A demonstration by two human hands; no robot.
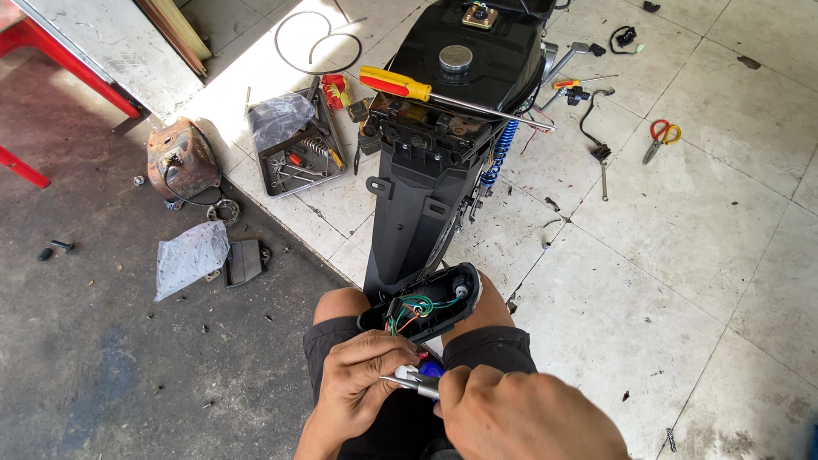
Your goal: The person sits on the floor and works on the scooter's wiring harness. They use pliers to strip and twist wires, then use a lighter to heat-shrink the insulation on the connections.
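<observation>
Holding coloured wires [419, 307] inside black lamp housing [443, 317], tray [271, 175] of tools beyond.

Sunlight falls across a white tiled floor [682, 255] on the right, stained and littered with small debris. On the left lies dark concrete ground [102, 358], with red furniture legs [51, 60] at far left.

Person seen from above: left hand [362, 383] and right hand [520, 417] bare, without gloves, rings or watch; forearms unsleeved. Dark grey shorts [477, 349] with stitched hems end above the bare knees [341, 302].
</observation>
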